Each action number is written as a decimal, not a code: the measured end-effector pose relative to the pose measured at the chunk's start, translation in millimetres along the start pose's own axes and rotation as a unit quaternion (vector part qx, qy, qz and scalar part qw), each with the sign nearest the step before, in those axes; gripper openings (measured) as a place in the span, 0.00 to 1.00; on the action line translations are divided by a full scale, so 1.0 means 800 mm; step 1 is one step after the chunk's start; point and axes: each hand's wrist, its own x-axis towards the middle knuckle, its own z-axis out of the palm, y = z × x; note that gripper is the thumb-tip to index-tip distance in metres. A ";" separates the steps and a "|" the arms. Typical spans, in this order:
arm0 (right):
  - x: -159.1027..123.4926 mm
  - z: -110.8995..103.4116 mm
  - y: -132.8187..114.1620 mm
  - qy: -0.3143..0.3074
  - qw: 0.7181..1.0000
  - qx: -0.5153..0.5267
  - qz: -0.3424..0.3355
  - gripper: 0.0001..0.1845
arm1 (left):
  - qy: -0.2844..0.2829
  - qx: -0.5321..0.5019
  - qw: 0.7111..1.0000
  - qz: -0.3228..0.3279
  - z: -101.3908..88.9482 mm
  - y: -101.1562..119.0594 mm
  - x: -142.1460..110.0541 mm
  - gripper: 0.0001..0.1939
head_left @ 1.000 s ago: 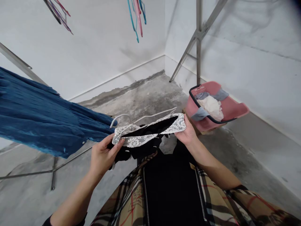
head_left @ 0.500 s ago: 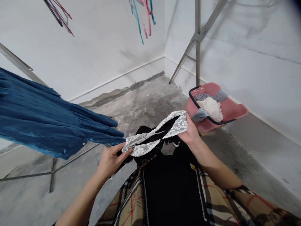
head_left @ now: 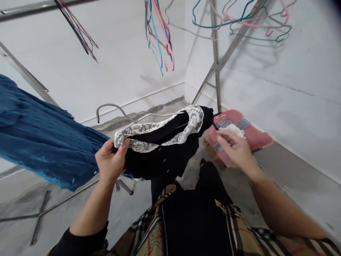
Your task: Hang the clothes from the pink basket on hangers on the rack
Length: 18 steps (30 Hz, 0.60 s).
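Observation:
My left hand (head_left: 110, 160) grips a black garment (head_left: 162, 156) at its white lace neckline (head_left: 160, 132). A grey wire hanger (head_left: 114, 107) sits in the neckline, its hook curving out at upper left. My right hand (head_left: 234, 149) is off the garment and holds nothing, its fingers apart. It hangs in front of a pink plastic basket (head_left: 257, 138), partly hiding a white cloth (head_left: 234, 130) inside.
A blue pleated garment (head_left: 34, 142) hangs at left from a metal drying rack (head_left: 216, 64). Several coloured hangers (head_left: 239, 17) dangle overhead. White walls meet a concrete floor (head_left: 157, 113). I wear a plaid jacket (head_left: 245, 227) over black.
My right hand has let go of the lace and moved right towards the basket. My left hand has raised the garment and hanger. The view has tilted up, showing more hangers.

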 end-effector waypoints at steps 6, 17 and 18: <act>0.053 -0.024 -0.067 0.103 0.946 -0.127 -0.279 0.20 | -0.042 -0.010 0.997 0.062 0.019 0.026 0.016 0.15; 0.086 -0.052 -0.064 -0.062 0.962 -0.152 -0.218 0.16 | -0.062 -0.065 0.996 0.027 0.028 0.024 0.008 0.15; 0.086 -0.057 -0.065 -0.080 0.961 -0.161 -0.212 0.17 | -0.060 -0.076 0.995 0.024 0.029 0.023 0.008 0.15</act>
